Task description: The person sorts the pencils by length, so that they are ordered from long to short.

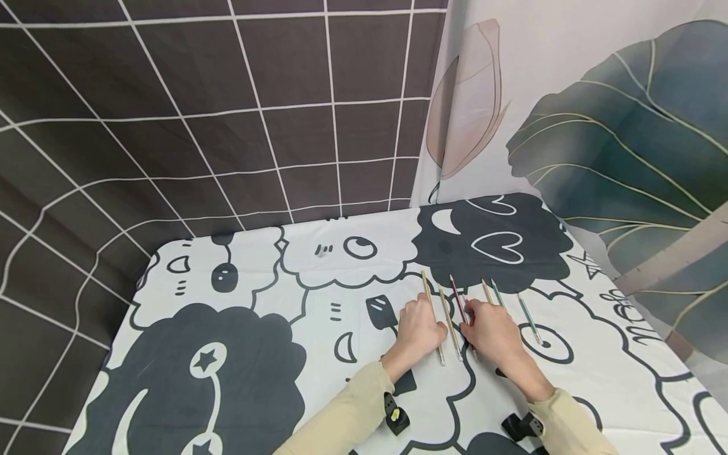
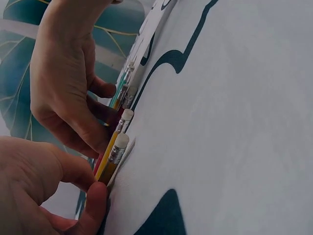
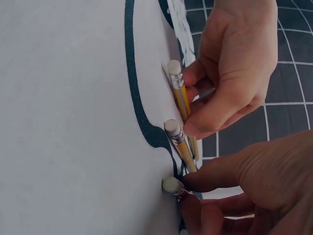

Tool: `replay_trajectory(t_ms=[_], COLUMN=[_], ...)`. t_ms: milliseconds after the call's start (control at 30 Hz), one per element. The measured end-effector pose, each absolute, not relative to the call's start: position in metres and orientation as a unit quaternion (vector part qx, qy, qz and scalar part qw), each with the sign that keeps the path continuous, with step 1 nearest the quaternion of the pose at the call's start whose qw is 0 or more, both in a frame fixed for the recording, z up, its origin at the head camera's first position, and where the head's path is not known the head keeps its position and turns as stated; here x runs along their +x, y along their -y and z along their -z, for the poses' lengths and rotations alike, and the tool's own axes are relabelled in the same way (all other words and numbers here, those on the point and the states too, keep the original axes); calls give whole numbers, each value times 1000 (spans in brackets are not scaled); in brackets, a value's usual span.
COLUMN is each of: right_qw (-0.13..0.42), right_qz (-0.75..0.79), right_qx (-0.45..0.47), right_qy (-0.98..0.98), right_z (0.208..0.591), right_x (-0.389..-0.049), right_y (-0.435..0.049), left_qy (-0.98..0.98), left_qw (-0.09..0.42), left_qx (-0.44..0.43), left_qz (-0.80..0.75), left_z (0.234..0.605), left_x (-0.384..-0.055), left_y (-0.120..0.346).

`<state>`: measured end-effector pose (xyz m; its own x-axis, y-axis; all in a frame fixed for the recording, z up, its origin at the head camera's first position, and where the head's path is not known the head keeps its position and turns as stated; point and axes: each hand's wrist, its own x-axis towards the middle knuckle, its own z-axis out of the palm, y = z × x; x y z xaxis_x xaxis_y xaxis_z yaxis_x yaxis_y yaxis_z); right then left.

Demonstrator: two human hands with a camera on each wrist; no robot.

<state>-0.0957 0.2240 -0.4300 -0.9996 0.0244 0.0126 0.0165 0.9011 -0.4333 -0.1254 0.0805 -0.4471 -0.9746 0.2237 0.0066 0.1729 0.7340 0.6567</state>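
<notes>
Here, left grip (image 1: pixel 419 325), pencil (image 3: pixel 181 100) pinched (right (image 1: pixel 493 330) likewise)

From the head we look forward and down, farther off, over the cartoon-print cloth (image 1: pixel 250 341); from each wrist, low and close across it, we share the eraser-tipped pencils (image 3: pixel 181 100).

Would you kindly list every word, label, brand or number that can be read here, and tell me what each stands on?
No text can be read with certainty.
Tablecloth: dark, tilted lettering near its right edge, too distorted to quote.
Pencils: any print is too small, blurred or covered to read.
Wrist cameras: any marking is too small to read.
</notes>
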Motion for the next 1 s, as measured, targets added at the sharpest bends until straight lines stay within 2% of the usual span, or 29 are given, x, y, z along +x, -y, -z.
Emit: replay_trajectory(t_ms=[567,1000], right_qw=[15,29], right_qz=[-226,-247], right_qx=[-18,-21], right_qy=[974,968], right_z=[432,432], right_x=[-96,-97], right_y=[-220,-220], left_qy=[-913,-893], left_qw=[34,5], left_qx=[107,127], left_qz=[-392,-432], left_z=[448,451], left_x=[-123,-123], left_y=[-75,-68])
